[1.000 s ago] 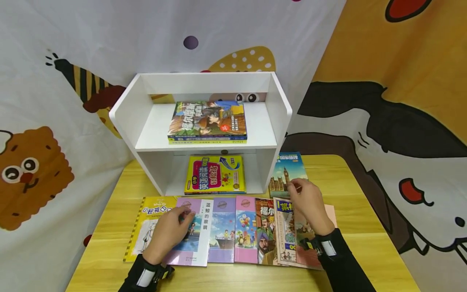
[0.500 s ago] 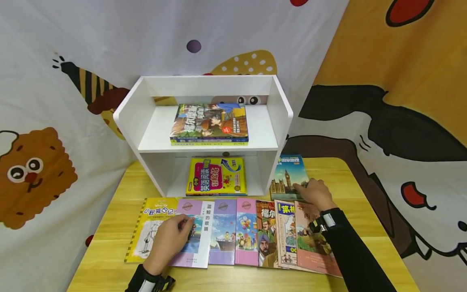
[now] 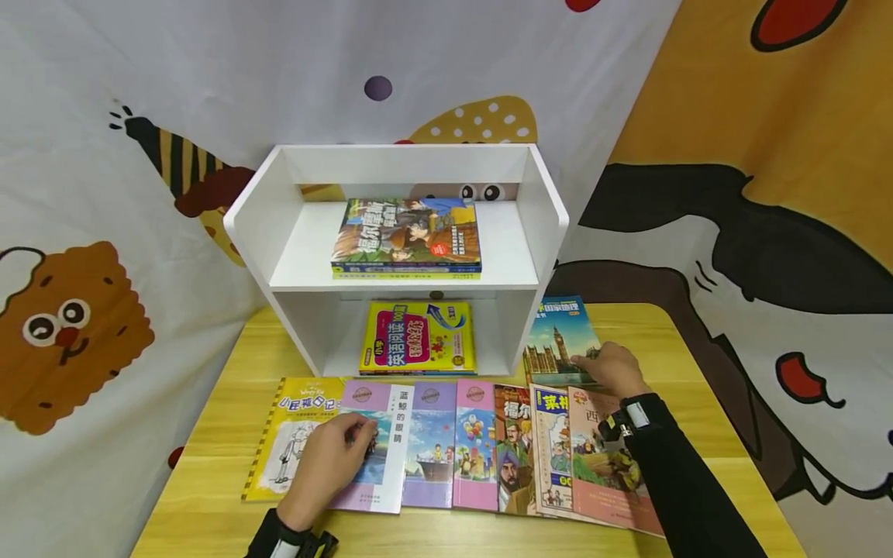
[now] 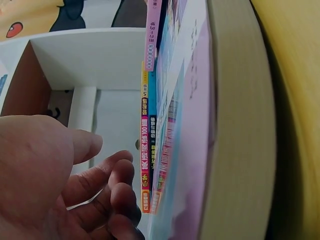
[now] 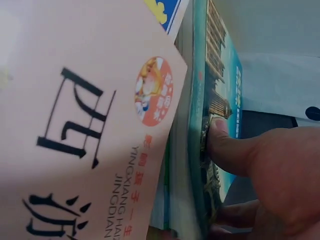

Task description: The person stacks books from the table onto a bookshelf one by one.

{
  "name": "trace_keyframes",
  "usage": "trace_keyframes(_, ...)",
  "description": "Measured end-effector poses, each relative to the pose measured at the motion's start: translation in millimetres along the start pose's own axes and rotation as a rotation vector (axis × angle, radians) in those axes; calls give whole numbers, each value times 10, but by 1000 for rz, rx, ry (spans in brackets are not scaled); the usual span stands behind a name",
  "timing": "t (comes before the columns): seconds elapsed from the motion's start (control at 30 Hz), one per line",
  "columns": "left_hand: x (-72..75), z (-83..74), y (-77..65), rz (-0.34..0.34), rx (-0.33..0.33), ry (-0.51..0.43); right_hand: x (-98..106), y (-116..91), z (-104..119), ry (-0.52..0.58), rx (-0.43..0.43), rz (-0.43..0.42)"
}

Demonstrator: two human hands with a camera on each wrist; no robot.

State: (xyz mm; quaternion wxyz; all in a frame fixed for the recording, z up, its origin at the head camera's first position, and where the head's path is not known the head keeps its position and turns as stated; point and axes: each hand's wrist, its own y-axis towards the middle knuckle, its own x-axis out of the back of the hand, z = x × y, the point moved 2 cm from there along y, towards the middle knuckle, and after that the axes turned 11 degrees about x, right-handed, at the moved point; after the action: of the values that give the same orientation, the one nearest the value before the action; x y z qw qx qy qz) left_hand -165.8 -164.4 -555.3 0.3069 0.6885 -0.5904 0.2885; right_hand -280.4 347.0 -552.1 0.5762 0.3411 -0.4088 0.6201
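We log, from left to right: a cookie-print curtain (image 3: 70, 178), then the yellow table (image 3: 202, 480) with a row of 7 books along it. First comes a yellow comic-diary book (image 3: 275, 457) with a spiral-patterned edge. We record the left hand (image 3: 331, 459) over the next book, the lilac book titled 蓝鲸的眼睛 (image 3: 382, 480); its fingers are loosely bent, thumb apart from them, holding nothing. We cannot tell whether the hand touches the cover.

Behind the row stands a white 2-tier bookshelf (image 3: 412, 164). On its upper tier we see a flat stack of books (image 3: 412, 232); on the lower, a yellow English reading book (image 3: 418, 335) tops a pile.

The row continues: a purple boat-cover book (image 3: 428, 442), a pink balloon-cover book (image 3: 476, 449), a brown book with a turbaned man (image 3: 515, 457), a cream comic-style book (image 3: 554, 442) and a peach book titled 西游 (image 3: 614, 480), which overlaps the cream one.

Behind these 2, beside the shelf's right wall, lies the clock-tower book (image 3: 554, 337). We find the right hand (image 3: 615, 370) grasping its right edge, thumb on the cover.
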Motion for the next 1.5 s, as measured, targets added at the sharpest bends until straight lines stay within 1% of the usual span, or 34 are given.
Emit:
trace_keyframes(0.17, -23, -20, -7, 24, 12, -2, 29, -38, -45, 4, -43, -57)
trace_keyframes(0.37, -28, -29, -21, 24, 7, -5, 152, -52, -120, 87, -99, -102)
trace_keyframes(0.47, -29, -30, -26, 28, 7, -13, 228, -91, -120, 122, -95, -152)
trace_keyframes(0.6, -30, -43, -34, 39, 7, -16, 346, -209, -84, 126, -48, -252)
trace_keyframes(0.7, -31, -55, -37, 46, 3, -12, 425, -337, -36, 135, -18, -348)
trace_keyframes(0.8, -31, -66, -36, 54, 2, -13, 476, -466, 32, 175, 24, -461)
trace_keyframes(0.87, -29, -73, -34, 54, 2, -12, 494, -547, 82, 225, 60, -535)
trace_keyframes(0.93, -26, -83, -31, 55, -2, -14, 505, -631, 132, 294, 100, -605)
trace_keyframes(0.97, -25, -89, -28, 54, -4, -16, 512, -672, 157, 345, 130, -642)
trace_keyframes(1.07, -22, -105, -20, 55, -10, -20, 541, -795, 236, 533, 251, -760)
trace_keyframes(1.1, -23, -109, -17, 57, -10, -21, 556, -836, 265, 617, 310, -803)
trace_keyframes(1.17, -23, -115, -10, 63, -8, -22, 599, -916, 334, 788, 456, -883)
trace_keyframes(1.23, -24, -121, 1, 68, -8, -17, 645, -1002, 417, 943, 604, -943)
trace_keyframes(1.3, -22, -132, 18, 70, -17, -12, 680, -1084, 521, 1093, 741, -950)
trace_keyframes(1.37, -11, -151, 40, 62, -38, -4, 692, -1149, 626, 1190, 830, -909)
trace_keyframes(1.4, -3, -163, 54, 55, -55, -3, 691, -1173, 676, 1202, 852, -877)
trace_keyframes(1.43, 7, -177, 67, 46, -78, 0, 680, -1190, 721, 1174, 851, -853)
trace_keyframes(1.47, 22, -194, 81, 37, -105, -3, 664, -1199, 759, 1132, 848, -818)
trace_keyframes(1.5, 35, -213, 95, 28, -132, -5, 643, -1200, 790, 1066, 836, -790)
